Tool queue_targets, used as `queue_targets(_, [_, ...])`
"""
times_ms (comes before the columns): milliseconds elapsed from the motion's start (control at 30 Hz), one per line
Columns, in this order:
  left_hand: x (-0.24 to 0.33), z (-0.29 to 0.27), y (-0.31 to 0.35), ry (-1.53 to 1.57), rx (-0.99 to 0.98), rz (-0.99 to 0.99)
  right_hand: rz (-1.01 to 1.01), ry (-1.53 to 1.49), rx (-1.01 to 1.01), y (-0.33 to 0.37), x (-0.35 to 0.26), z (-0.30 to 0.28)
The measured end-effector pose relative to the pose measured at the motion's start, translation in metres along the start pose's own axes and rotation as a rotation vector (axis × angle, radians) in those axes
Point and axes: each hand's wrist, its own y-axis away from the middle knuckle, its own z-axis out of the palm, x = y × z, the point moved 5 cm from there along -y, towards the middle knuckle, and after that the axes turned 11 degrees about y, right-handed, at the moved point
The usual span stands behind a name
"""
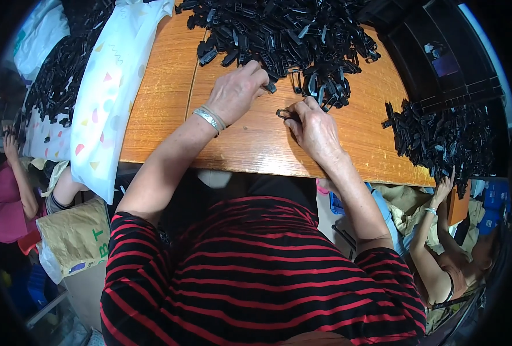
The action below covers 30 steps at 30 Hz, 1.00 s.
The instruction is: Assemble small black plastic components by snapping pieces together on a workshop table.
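A large heap of small black plastic clip-like pieces (267, 34) covers the far part of the wooden table (233, 144). My left hand (238, 89) is closed at the near edge of the heap, its fingertips on a small black plastic piece (271, 87). To its right and a little nearer, my right hand (315, 124) pinches another small black piece (282, 113) that looks like an open frame; my fingers hide part of it. One thin looped black piece (297, 82) stands between my hands, next to the heap.
A white plastic sheet with coloured shapes (103, 98) hangs along the table's left side. More black pieces (446, 138) lie in a pile at the right, where another person's hand (442, 187) reaches in. At far left, another person's hand (10, 144) is near a further pile (60, 81).
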Motion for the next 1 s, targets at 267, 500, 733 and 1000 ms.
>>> queue_targets(267, [0.005,0.0,-0.005,-0.052,0.008,0.055,0.019,-0.001,-0.009,-0.001,0.0,0.0])
queue_targets(500, [-0.002,-0.004,-0.002,0.083,-0.097,-0.052,0.005,0.0,-0.004,-0.001,0.001,0.0])
queue_targets(733, [-0.002,0.009,0.026,1.088,0.126,-0.529,0.149,-0.415,0.208,-0.002,-0.005,-0.002])
queue_targets(1000, [0.016,0.007,0.041,1.449,0.205,-0.673,0.151,-0.636,0.316,-0.007,-0.023,-0.004])
